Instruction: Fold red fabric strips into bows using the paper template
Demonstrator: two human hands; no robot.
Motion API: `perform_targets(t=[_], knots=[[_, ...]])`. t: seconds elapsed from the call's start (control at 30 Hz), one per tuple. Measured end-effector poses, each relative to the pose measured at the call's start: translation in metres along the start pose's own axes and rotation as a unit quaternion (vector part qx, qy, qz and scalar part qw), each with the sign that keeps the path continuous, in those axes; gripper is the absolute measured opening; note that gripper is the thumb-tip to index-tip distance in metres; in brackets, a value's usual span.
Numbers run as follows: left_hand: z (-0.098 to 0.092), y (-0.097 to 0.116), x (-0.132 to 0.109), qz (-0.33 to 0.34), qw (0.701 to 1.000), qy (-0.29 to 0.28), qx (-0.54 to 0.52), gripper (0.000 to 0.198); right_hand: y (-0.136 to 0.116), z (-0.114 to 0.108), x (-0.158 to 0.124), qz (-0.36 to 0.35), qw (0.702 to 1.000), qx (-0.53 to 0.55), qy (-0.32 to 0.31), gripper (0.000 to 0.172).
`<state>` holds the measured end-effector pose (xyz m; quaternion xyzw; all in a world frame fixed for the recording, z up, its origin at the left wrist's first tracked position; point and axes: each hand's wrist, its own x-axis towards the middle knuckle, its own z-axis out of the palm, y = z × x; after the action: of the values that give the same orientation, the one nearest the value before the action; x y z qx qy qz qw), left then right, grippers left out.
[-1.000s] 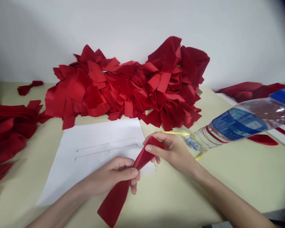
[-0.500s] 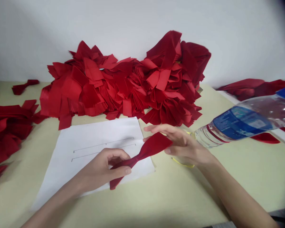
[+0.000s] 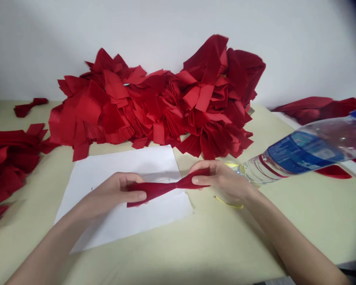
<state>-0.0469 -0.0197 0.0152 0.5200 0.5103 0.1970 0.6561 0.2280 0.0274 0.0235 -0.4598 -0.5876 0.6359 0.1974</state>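
Red cloth strip point(image 3: 152, 190), gathered to a narrow waist near its middle, is held level above a white paper sheet point(image 3: 136, 225) bearing faint ruled lines, which the hands partly hide. The left hand point(image 3: 112, 194) closes on the wider end, with the thumb pressed over curled fingers and the cloth between them. The right hand point(image 3: 221, 182) pinches the opposite end between thumb and fingers. Both grips are pressed together, and the waist spans the gap between the hands. Status: one strip is in hand. A large heap of red cloth pieces point(image 3: 154, 107) stands against the wall beyond the sheet, and a looser pile of red strips point(image 3: 8, 166) lies at the left of the cream table point(image 3: 225, 249). A clear water bottle with a blue cap and label point(image 3: 299, 156) crosses the view at right, near a thin yellow band point(image 3: 230, 205).
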Motion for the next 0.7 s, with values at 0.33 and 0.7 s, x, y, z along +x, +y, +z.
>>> perform_targets(t=[0.33, 0.7], knots=[[-0.017, -0.012, 0.010, -0.039, 0.976, 0.178, -0.122, 0.028, 0.006, -0.011, 0.005, -0.016, 0.995, -0.034, 0.093, 0.023], [-0.016, -0.012, 0.013, 0.003, 0.956, 0.259, -0.136, 0.021, 0.014, -0.008, 0.013, -0.042, 0.980, -0.058, 0.185, 0.027]])
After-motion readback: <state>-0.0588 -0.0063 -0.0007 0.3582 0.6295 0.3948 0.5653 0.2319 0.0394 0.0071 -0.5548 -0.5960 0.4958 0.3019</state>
